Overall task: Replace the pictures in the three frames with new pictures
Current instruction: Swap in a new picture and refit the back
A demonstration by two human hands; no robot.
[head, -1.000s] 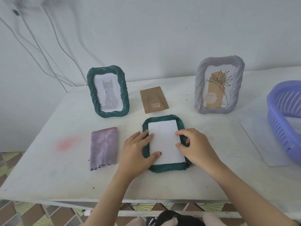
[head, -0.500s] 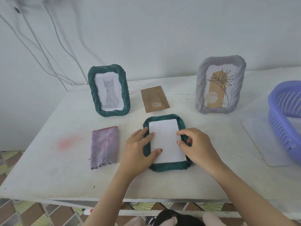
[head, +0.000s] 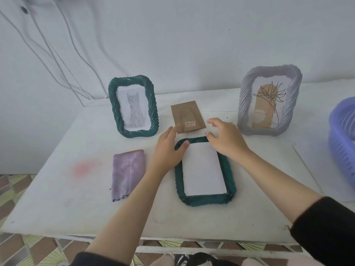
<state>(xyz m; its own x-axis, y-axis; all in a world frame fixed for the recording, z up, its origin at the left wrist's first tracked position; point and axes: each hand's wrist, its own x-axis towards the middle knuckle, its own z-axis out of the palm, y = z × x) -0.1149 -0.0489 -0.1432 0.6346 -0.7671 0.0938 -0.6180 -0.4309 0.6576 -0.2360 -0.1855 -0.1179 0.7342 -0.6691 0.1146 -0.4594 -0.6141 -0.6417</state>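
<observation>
A dark green frame [head: 206, 201] lies face down on the table, with a white picture sheet [head: 202, 169] set in its back. Just beyond it lies the brown backing board [head: 187, 116]. My left hand [head: 169, 148] reaches forward with straight fingers; its fingertips are near the board's left edge and its thumb is over the frame's top left corner. My right hand [head: 224, 139] hovers with spread fingers over the frame's top right corner, close to the board. A green frame with a cat drawing [head: 133, 106] stands at the back left. A grey frame with a plant drawing [head: 269, 100] stands at the back right.
A folded purple cloth [head: 127, 169] lies left of the flat frame. A blue plastic basket [head: 343, 139] sits at the right edge, with a white sheet [head: 315, 164] beside it. Cables hang on the wall at back left. The table's front edge is near me.
Both hands have left the white sheet in the flat frame and moved forward toward the brown backing board. The view has moved closer.
</observation>
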